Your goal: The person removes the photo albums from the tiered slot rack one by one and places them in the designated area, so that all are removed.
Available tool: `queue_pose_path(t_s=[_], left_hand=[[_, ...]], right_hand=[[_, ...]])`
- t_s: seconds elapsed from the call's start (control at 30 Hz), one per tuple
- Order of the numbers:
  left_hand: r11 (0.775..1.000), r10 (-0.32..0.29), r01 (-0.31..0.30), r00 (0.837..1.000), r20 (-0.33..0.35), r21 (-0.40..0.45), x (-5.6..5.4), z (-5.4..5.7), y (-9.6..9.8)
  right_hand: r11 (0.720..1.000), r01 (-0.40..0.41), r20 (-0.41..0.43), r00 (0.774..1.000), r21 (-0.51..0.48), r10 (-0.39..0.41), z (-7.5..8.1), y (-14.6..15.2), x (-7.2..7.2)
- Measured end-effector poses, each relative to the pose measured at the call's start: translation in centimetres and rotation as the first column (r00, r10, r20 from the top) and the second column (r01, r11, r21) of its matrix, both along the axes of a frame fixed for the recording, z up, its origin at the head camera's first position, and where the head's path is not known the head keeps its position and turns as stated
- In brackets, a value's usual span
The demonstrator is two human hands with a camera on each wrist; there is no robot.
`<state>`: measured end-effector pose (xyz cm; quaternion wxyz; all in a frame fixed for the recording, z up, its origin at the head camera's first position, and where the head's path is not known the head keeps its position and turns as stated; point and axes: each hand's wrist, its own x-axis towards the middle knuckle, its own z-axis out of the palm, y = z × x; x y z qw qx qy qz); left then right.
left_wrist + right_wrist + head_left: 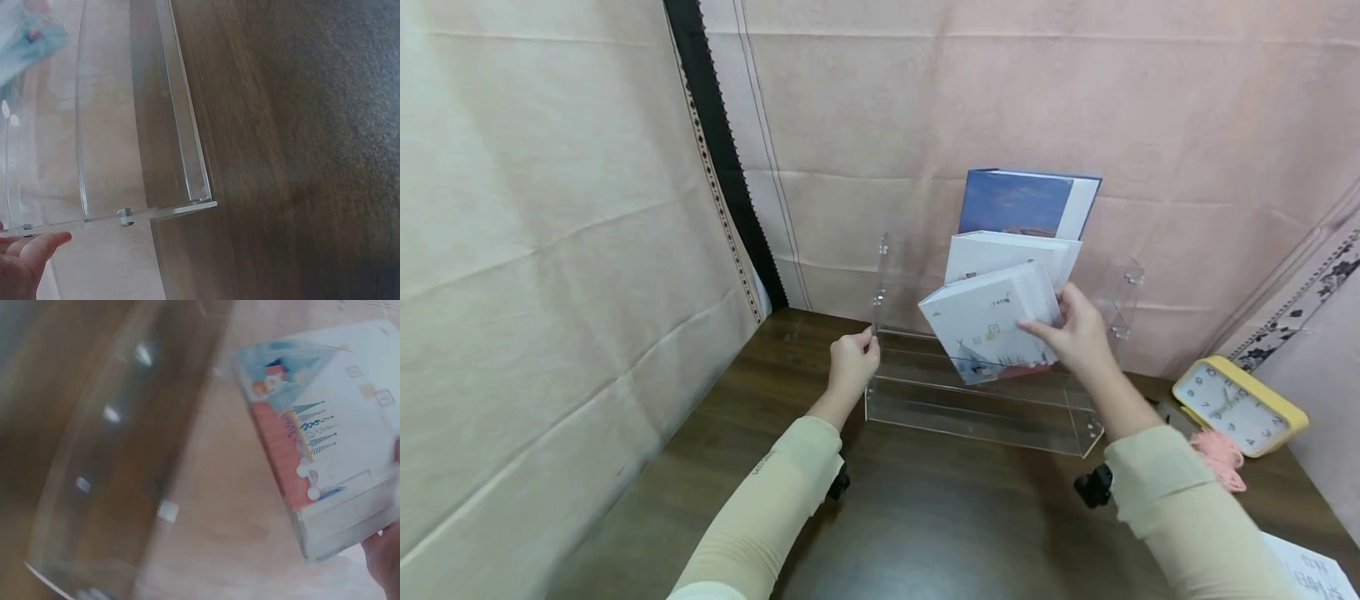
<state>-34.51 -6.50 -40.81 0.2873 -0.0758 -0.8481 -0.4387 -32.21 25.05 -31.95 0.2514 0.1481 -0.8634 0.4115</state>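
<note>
My right hand (1081, 332) pinches a white picture book (988, 321) by its right side, thumb on the cover, and holds it tilted at the clear acrylic rack (970, 417). The right wrist view shows the same book (331, 419) with a red and blue drawing along its lower edge. Behind it, a second white book (1000, 250) and a taller blue book (1015, 204) lean at the back of the rack. My left hand (853, 362) grips the rack's left side; the left wrist view has its fingers (40, 250) at the panel's edge, near the small metal screws.
A yellow clock (1240, 404) leans at the right of the dark wooden table (940, 508), with a pink bundle of yarn (1220, 457) in front of it. A white sheet with writing (1311, 571) lies at the lower right. Pale curtains (850, 125) hang behind and at the left.
</note>
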Motion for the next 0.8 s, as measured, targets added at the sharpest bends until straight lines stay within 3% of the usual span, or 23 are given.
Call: queue_pose_path(t_s=[0.1,0.2,0.3,0.33,0.4,0.47,0.53,0.6,0.67,0.73,0.8], left_hand=[[1.0,0.004,-0.004,1.0,-0.014,0.005,0.1,0.3,0.0],[1.0,0.008,-0.008,0.999,-0.034,0.001,0.1,0.6,-0.1],[1.0,0.008,-0.009,0.999,-0.035,-0.002,0.0,0.8,-0.3],[1.0,0.006,-0.006,1.0,-0.029,0.0,0.0,0.8,-0.3],[1.0,0.007,-0.007,1.0,-0.021,0.002,0.1,0.7,-0.3],[1.0,0.006,-0.005,1.0,-0.018,0.009,0.3,0.6,-0.4],[1.0,0.006,-0.005,1.0,-0.024,0.008,0.5,0.5,-0.5],[1.0,0.013,-0.013,0.999,-0.036,0.0,0.6,0.4,-0.7],[1.0,0.018,-0.018,0.999,-0.043,0.001,0.6,0.4,-0.8],[1.0,0.029,-0.029,0.998,-0.052,0.0,0.6,0.4,-0.9],[0.999,0.038,-0.038,0.997,-0.061,0.001,0.5,0.5,-1.0]], right_hand=[[0.998,-0.029,-0.06,0.998,0.052,0.032,3.3,0.4,0.3],[1.0,-0.026,-0.077,0.997,0.011,0.027,5.9,1.3,1.5],[0.989,-0.011,-0.05,0.999,-0.144,0.004,7.4,2.9,3.7],[0.971,-0.021,-0.027,1.0,-0.24,0.015,7.4,3.6,4.6],[0.893,-0.039,0.021,0.998,-0.448,0.055,7.0,5.3,6.6],[0.773,-0.045,0.079,0.989,-0.632,0.123,5.7,7.2,8.7],[0.675,-0.024,0.141,0.972,-0.738,0.189,3.5,9.2,10.8],[0.657,0.059,0.261,0.941,-0.751,0.214,0.9,10.9,12.7],[0.676,0.172,0.412,0.886,-0.716,0.212,-2.0,12.1,14.4],[0.72,0.304,0.573,0.804,-0.624,0.157,-4.9,12.7,15.8],[0.772,0.404,0.705,0.705,-0.491,0.079,-7.3,12.9,16.7]])
